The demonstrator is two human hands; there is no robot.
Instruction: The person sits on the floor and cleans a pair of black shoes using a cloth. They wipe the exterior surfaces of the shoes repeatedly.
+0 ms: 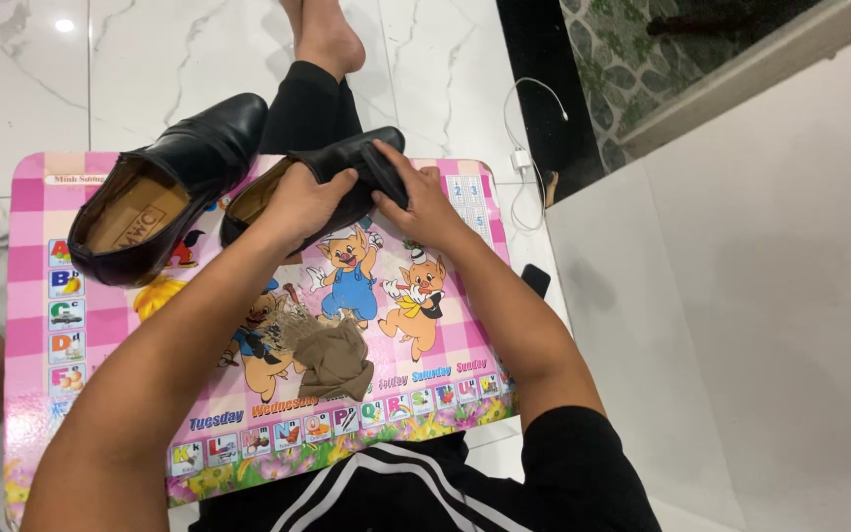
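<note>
Closest to the lens I've got black shorts with white side stripes (386,488), then both bare forearms reaching out over a small pink checkered kids' table printed with cartoon pigs and alphabet tiles (32,325). Sitting on that table near the front is a crumpled brownish-tan cloth (330,360), loose, not touched by either hand.

Further out, both hands are on a black leather slip-on shoe (337,167) that lies across the far edge of the table, opening toward the left. My left hand (297,202) is wrapped over the middle of the shoe, fingers curled around its top edge and gripping it. My right hand (424,202) is just beside it at the toe end, fingers bent and pinching a dark strip of material against the shoe. Can't tell if that strip is a rag or part of the shoe.

Second matching black leather shoe (164,187) sits to the left on the table corner, tan insole showing, well clear of both hands.

White marble floor (32,79) all around, and a white charger with its cable (522,158) lies past the table on the right.
</note>
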